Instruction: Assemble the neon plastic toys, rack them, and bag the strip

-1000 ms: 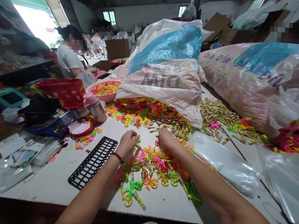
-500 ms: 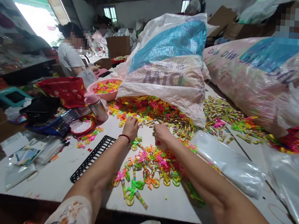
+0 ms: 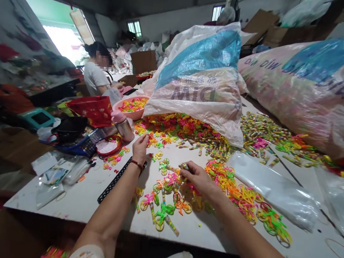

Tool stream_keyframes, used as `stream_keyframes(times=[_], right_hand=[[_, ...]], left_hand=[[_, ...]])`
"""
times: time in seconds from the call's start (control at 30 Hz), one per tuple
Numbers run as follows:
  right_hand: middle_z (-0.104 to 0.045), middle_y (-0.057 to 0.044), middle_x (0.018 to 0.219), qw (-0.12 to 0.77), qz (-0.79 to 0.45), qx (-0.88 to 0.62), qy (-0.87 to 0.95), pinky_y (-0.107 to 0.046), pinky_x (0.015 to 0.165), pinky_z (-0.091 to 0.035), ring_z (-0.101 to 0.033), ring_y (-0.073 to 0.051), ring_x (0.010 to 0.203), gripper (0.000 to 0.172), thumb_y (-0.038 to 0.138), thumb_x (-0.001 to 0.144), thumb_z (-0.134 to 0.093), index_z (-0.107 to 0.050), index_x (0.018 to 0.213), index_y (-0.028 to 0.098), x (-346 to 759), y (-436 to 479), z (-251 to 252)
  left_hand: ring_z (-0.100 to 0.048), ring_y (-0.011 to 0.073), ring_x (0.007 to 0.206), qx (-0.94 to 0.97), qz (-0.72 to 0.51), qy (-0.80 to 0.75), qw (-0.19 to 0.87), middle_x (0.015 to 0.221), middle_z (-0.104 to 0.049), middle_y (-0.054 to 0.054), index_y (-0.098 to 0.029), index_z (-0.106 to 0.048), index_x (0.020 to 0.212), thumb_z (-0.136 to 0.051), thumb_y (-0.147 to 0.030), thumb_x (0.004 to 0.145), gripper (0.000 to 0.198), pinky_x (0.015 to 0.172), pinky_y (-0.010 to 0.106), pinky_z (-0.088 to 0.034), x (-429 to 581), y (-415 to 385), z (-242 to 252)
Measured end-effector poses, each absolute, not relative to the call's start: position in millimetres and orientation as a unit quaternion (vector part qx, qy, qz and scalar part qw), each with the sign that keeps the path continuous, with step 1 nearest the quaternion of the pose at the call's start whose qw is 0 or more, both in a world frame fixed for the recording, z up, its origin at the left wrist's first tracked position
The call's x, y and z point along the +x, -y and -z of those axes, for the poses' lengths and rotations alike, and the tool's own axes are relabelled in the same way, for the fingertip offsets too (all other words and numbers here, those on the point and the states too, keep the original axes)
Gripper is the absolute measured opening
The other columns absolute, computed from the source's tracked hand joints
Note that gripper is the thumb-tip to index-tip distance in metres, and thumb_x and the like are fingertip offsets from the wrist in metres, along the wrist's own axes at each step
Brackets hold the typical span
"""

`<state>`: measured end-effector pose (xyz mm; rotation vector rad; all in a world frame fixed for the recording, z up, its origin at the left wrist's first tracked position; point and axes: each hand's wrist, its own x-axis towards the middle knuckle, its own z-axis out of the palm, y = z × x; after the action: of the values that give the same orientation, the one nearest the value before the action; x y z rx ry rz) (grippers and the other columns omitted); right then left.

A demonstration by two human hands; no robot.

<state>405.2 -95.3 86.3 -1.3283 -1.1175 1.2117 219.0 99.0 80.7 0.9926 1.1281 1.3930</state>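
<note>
- Toy bicycles (image 3: 165,212) are being observed in thin green, pink, orange, yellow and red plastic with round wheels, lying tangled on the white table (image 3: 74,200) between and below the hands.
- Printed tubes (image 3: 172,225), short, slim and patterned in yellow and other colours, are being noted among them.
- A denser heap of bicycles (image 3: 241,194) is being seen beside the right forearm, partly covered by it.
- A small patterned tube (image 3: 183,166) is being pinched by the right hand (image 3: 198,176), thumb and fingers drawn together; part of the pile is being hidden beneath.
- The left hand (image 3: 141,146) is being held with fingers curled, near the loose pieces by the flask (image 3: 124,127); whether anything is being gripped cannot be told.
- A black grid tray (image 3: 114,182) is being partly blocked from view by the left forearm.
- The far heap is being overhung by a large white and blue sack (image 3: 194,75); a second sack (image 3: 285,86) is being seen lying to the right.
- Clear plastic bags (image 3: 274,188) are being noted right of the denser heap.
- A pink basin (image 3: 134,116) is being filled by coloured pieces, beyond the flask.
- A seated co-worker (image 3: 94,77) is being observed beyond.
</note>
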Motion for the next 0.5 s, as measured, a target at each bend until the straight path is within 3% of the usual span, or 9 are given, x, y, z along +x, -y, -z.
stream_keyframes(times=[0.17,0.3,0.4,0.5], right_hand=[[-0.054,0.004,0.065,0.484,-0.513,-0.528,0.473,-0.021,0.048,-0.038,-0.048,-0.009,0.054,0.035,0.053,0.078,-0.066,-0.060,0.081,0.019,394,114,-94],[-0.050,0.006,0.061,0.491,-0.515,-0.548,0.439,-0.020,0.045,-0.037,-0.047,-0.009,0.052,0.040,0.055,0.073,-0.071,-0.052,0.075,0.020,388,121,-95],[-0.052,0.006,0.066,0.511,-0.508,-0.542,0.433,-0.020,0.047,-0.038,-0.050,-0.010,0.056,0.038,0.054,0.074,-0.071,-0.053,0.082,0.021,387,124,-94],[-0.053,0.005,0.069,0.515,-0.475,-0.533,0.475,-0.022,0.054,-0.040,-0.049,-0.010,0.059,0.034,0.053,0.081,-0.063,-0.057,0.084,0.020,389,128,-91]], left_hand=[[-0.062,0.0106,0.065,0.311,-0.546,-0.445,0.638,0.076,-0.065,0.002,-0.016,-0.060,0.086,-0.065,-0.031,0.082,0.016,0.063,0.025,-0.051,211,-67,-95],[-0.062,0.0094,0.065,0.263,-0.505,-0.395,0.720,0.074,-0.065,0.002,-0.014,-0.061,0.081,-0.068,-0.022,0.080,0.010,0.066,0.024,-0.053,214,-20,-95],[-0.063,0.0076,0.070,0.302,-0.461,-0.344,0.760,0.083,-0.067,0.000,-0.015,-0.065,0.090,-0.076,-0.013,0.070,0.023,0.069,0.020,-0.052,217,16,-95],[-0.062,0.0073,0.067,0.350,-0.432,-0.331,0.763,0.087,-0.068,0.000,-0.018,-0.065,0.102,-0.079,-0.015,0.067,0.038,0.066,0.020,-0.050,220,44,-95]])
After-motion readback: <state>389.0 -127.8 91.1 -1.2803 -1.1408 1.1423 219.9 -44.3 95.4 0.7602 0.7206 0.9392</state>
